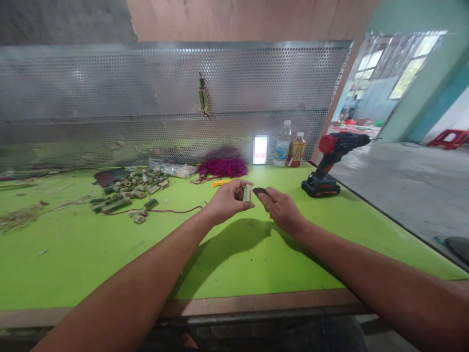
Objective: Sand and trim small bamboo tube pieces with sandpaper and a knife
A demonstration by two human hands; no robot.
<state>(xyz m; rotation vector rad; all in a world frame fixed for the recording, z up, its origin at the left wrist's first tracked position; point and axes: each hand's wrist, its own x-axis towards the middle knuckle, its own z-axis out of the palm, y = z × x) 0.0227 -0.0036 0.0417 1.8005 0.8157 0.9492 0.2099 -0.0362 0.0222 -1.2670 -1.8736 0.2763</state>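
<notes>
My left hand [232,199] pinches a short cut piece of bamboo [247,193] upright between thumb and fingers. Close by on the right, my right hand [284,208] is closed on a dark, flat piece of what looks like sandpaper [261,192], its tip pointing at the bamboo. A small gap separates the two. Both hands are above the green tabletop [234,274]. To the left lies a pile of cut bamboo pieces [137,183], with a dark reddish sheet [109,177] beside it and a thin dark red cord [176,210] running from it.
Purple yarn [223,167], a yellow-handled item [221,183] and a bag of sticks [174,169] lie behind. A lit phone [260,149], a water bottle [283,144] and a tea bottle [296,150] stand at the back. A cordless drill [326,164] stands right. Bamboo figure [202,95] hangs on the mesh.
</notes>
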